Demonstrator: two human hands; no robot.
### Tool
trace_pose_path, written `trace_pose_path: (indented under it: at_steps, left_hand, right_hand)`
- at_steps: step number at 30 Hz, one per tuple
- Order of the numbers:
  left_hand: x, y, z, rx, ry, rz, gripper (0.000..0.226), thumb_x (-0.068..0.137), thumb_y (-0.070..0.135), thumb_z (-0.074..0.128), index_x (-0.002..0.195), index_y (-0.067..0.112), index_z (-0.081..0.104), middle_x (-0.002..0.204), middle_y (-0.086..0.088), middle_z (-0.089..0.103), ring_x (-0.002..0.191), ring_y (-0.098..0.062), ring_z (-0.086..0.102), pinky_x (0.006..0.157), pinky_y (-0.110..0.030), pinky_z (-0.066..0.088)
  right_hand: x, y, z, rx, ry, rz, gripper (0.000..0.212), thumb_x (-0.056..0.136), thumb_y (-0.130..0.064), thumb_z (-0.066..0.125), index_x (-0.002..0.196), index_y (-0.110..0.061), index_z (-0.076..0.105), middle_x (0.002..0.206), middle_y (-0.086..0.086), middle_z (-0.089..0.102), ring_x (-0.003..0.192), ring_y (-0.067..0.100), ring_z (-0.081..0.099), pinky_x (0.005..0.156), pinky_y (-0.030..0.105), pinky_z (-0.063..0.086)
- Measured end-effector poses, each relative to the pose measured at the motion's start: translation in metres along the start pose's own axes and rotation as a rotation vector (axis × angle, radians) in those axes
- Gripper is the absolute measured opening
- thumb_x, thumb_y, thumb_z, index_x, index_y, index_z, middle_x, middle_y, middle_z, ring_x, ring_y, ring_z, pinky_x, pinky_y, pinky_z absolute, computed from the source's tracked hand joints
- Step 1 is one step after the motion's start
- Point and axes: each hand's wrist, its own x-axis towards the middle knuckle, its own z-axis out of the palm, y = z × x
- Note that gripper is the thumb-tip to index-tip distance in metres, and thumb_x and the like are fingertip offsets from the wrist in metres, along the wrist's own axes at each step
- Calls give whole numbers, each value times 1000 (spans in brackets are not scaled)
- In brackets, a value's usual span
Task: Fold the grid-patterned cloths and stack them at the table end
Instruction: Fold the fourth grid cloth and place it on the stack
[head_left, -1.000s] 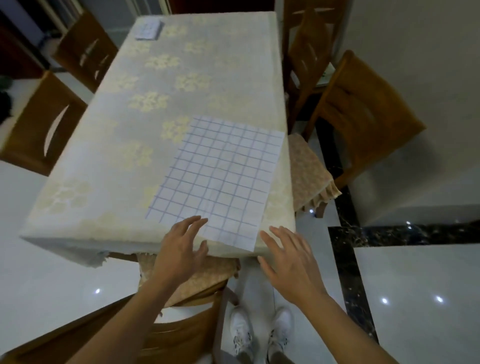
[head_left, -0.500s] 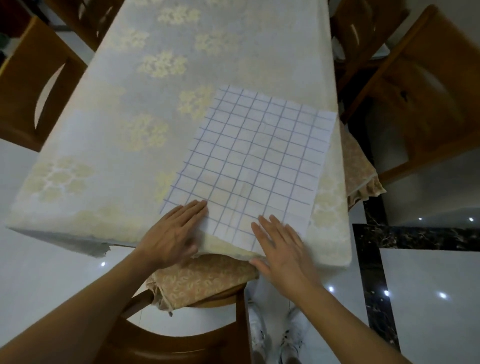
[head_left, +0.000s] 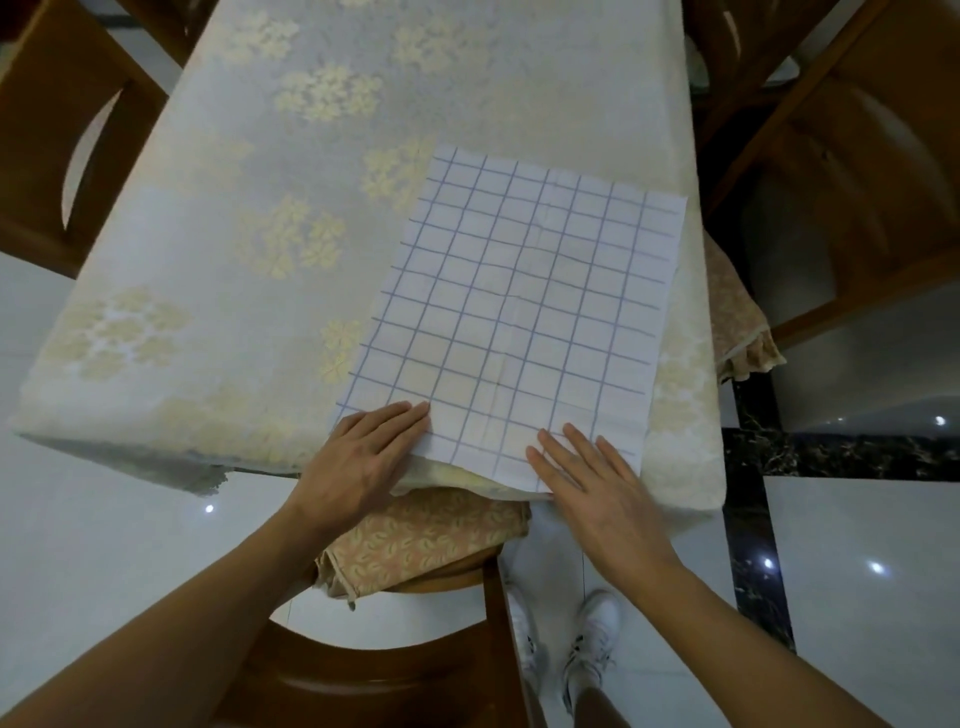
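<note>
place: dining room in a home | table (head_left: 260, 171) wears a pale flower tablecloth | wooden chairs (head_left: 857, 171) stand around it | soft flowery seat cushion (head_left: 426, 545) on the near chair | shiny white floor tiles (head_left: 857, 545) with a dark stripe

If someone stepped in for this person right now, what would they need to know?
Left hand: open, flat on the near left corner of the grid-patterned cloth.
Right hand: open, flat on the cloth's near edge, toward the right.
The cloth lies spread flat at the near right part of the table, its near edge at the table's edge.
Done: cloth laid out flat; no fold made yet.
Left: fold it, then stack it at the table end. That end is out of view here, so any stack cannot be seen.
</note>
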Motion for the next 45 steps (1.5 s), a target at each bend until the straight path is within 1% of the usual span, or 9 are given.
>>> trace_pose_path:
  at_steps: [5,12,20,24,27,30,32,38,45]
  left_hand:
    - [3,-3,-4,-16,28,12,71,70,7,86,135,5,58,140,-12,57,127,-31,56,100,-45,48]
    - [-8,15,-8,-33,47,107,58,81,5,72,136,7,56,141,-11,56,135,-27,49,105,-48,47]
    - [-31,70,-22,-70,97,73,48,88,12,49,135,12,58,138,-9,59,132,-22,50,99,-45,53]
    - [-45,105,-38,-170,98,41,62,75,4,76,134,13,59,136,-8,60,129,-20,53,99,-41,53]
    - [-54,126,-55,-192,131,48,53,82,11,66,135,12,58,137,-7,60,130,-19,53,101,-40,52]
    - [-49,134,-62,-143,117,8,62,74,7,80,133,11,61,136,-9,60,130,-21,53,104,-41,48]
    - [-35,130,-65,-75,161,-17,40,95,17,55,135,11,58,138,-9,59,133,-21,49,110,-38,43]
    - [45,107,-83,37,177,-145,46,92,14,42,134,7,59,138,-12,59,132,-25,53,110,-46,41]
    - [138,59,-80,80,132,-347,37,98,16,48,132,8,62,135,-10,62,129,-26,55,109,-45,43]
  right_hand:
    - [-3,8,-5,18,-17,-24,78,80,8,71,149,-13,43,158,5,37,148,29,29,119,47,28]
    - [-15,13,-20,22,-24,4,56,93,-13,64,147,-13,47,153,6,45,144,27,38,112,51,40]
    - [-54,27,-51,121,-54,-26,86,61,17,83,137,-9,52,140,10,58,130,33,54,102,52,49]
    - [-78,27,-75,211,-69,18,80,70,12,81,141,-13,51,145,2,53,132,25,53,98,47,54]
    - [-93,23,-94,241,-30,36,70,80,-1,76,142,-18,49,145,-5,51,130,18,54,90,41,58]
    - [-94,29,-110,208,-74,27,90,65,0,90,143,-19,47,143,-5,52,127,17,56,89,35,58]
    - [-85,44,-114,183,-67,29,93,61,2,91,142,-16,49,142,-2,54,126,21,58,89,37,57]
    - [-7,99,-133,134,11,-31,44,100,-27,38,141,-16,53,144,3,55,134,25,52,95,45,56]
    - [92,178,-108,80,27,-127,44,101,-26,38,139,-14,56,143,7,57,133,30,53,101,50,51]
